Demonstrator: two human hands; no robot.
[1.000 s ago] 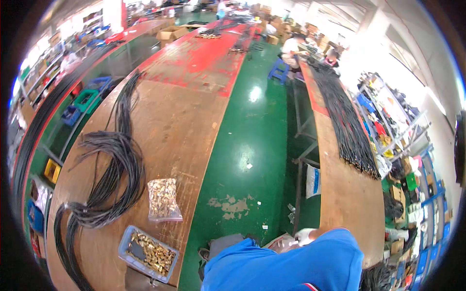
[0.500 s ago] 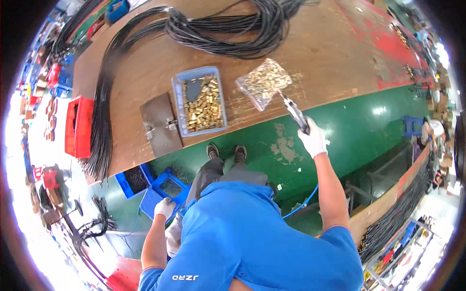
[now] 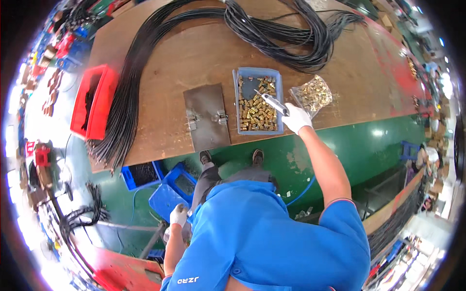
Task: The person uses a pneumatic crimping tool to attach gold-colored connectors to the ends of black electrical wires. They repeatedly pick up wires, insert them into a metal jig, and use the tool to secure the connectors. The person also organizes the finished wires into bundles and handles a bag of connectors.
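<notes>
Right hand grips a slim metal tool, tip over the blue tray of brass fittings on the bench. Likely picking step; next needs precise tip placement. Left hand hangs low, grip unclear.

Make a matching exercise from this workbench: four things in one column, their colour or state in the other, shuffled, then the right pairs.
Things:
1. tray of brass parts
2. bin at the bench's edge
3. cable bundle
4. bag of brass parts

Descriptions:
A. red
B. clear plastic
C. blue
D. black, looped

The right hand, gloved white, holds a silvery tool over the tray.

Pairs: 1-C, 2-A, 3-D, 4-B
</notes>
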